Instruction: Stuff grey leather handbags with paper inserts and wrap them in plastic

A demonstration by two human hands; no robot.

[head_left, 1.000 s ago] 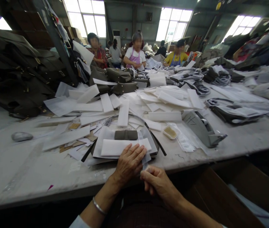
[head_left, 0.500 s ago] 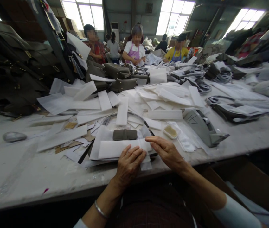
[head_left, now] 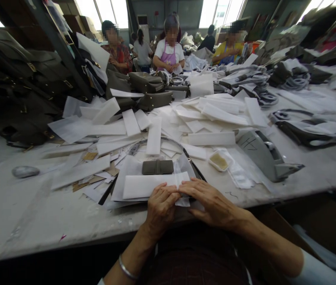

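A dark handbag lies flat at the table's front edge, under translucent sheets and a white foam strip. Its grey-green closure tab shows above the strip, and its handle arches behind. My left hand rests on the strip's lower edge, fingers stretched and close together. Beside it, my right hand lies over the strip's right end, fingers extended and thumb apart. The two hands' fingertips nearly meet at a thin clear film across the strip. What is under the palms is hidden.
To the right stand a grey tape dispenser and a small tray with a yellowish pad. White foam sheets pile up behind. Dark bags are stacked at left; several people work across the table.
My right hand has come down and inward onto the strip's right end, next to my left hand. My left fingers have drawn closer together. The view has tilted down slightly.
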